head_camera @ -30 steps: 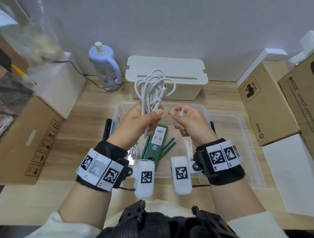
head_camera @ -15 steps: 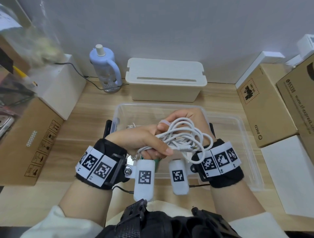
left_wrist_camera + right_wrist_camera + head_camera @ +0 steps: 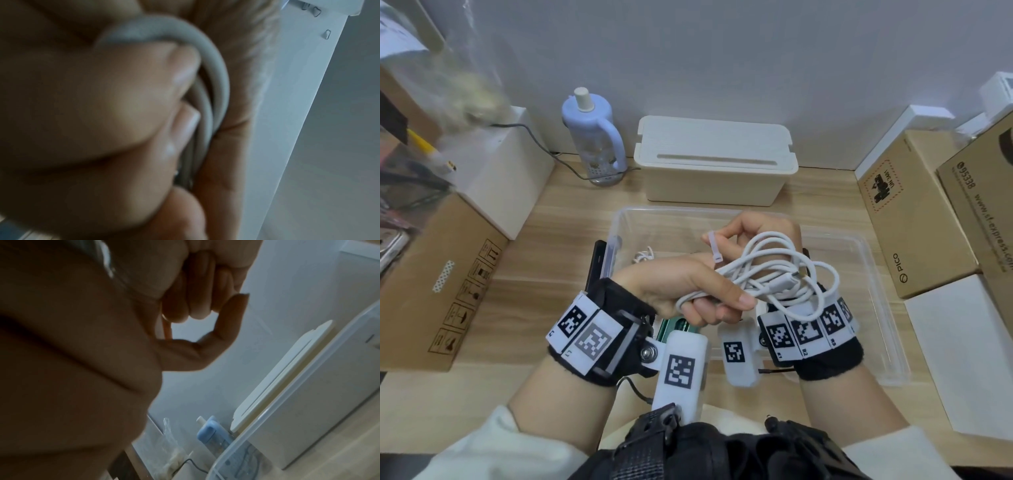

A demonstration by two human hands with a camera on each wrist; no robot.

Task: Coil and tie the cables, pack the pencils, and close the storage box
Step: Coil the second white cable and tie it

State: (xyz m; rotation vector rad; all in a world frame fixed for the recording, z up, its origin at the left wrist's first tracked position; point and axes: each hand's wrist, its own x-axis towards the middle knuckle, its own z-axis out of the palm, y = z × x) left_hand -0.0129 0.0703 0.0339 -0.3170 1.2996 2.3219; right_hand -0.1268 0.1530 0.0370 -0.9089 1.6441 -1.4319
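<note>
My left hand (image 3: 688, 291) is curled tight around a bundle of coiled white charging cable (image 3: 780, 274), thumb clamped over the strands; the left wrist view shows the same grey-white loops (image 3: 213, 78) pressed between my fingertips (image 3: 180, 71) and palm. The loose loops spill toward 3 o'clock and drape over my right wrist band. My right hand (image 3: 760, 233) sits just beyond the bundle at 12 o'clock, its fingers curled and pinching a thin white plastic zip tie (image 3: 714, 248) whose locking head hangs against the cable. In the right wrist view my right hand's fingers (image 3: 197, 293) are folded into the palm, with the thumb bent toward them.

Both hands are above the clear plastic storage box (image 3: 876, 308) on the light wooden tabletop (image 3: 551, 260). Inside it, at 7 o'clock from my left hand, a sliver of the green pencil box (image 3: 676, 327) shows, and a second small white cable (image 3: 643, 255) lies at 10 o'clock.

A cream lidded box (image 3: 715, 171) stands at 12 o'clock against the wall, with a pale blue water bottle (image 3: 594, 133) at 11 o'clock. Brown cardboard cartons (image 3: 914, 219) are stacked at 3 o'clock.
</note>
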